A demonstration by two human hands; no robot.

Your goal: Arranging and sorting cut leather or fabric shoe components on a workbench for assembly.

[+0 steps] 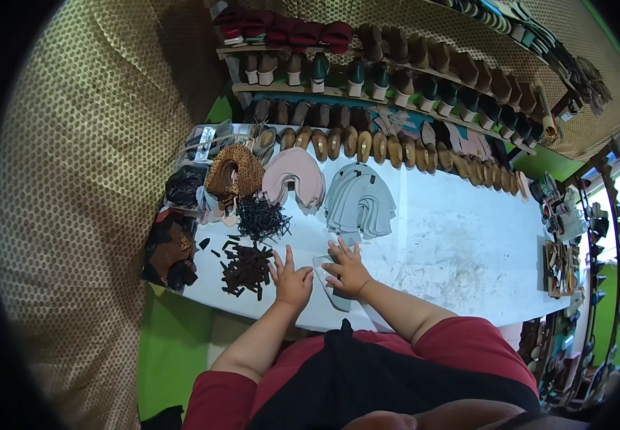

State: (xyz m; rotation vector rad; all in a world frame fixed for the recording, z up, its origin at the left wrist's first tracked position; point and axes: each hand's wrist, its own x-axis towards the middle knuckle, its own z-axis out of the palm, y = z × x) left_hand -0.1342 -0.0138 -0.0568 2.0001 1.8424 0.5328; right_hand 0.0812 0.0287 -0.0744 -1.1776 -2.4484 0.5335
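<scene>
1. Your left hand (292,281) lies flat on the white counter (460,244) with its fingers spread; its grip is open and holds nothing.
2. Your right hand (346,271) also rests palm down, fingers spread, pressing on a grey cut piece (329,284); the grip is open, not closed around it.
3. That grey cut piece lies on the counter near its front edge, between your two hands, and it reaches out from under your right palm toward you.
4. Just left of your left hand is a scatter of dark brown strips (244,268), close to your fingertips.
5. Behind those strips sits a tangle of black straps (260,217).
6. Straight beyond your right hand is a fanned stack of grey cut pieces (360,204), near but apart from your fingers.
7. A fan of pink cut pieces (296,177) lies to its left, and a brown perforated stack (235,172) further left.
8. Along the back of the counter stands a row of tan soles (367,145), with shelves of heeled shoe bases (367,75) above.
</scene>
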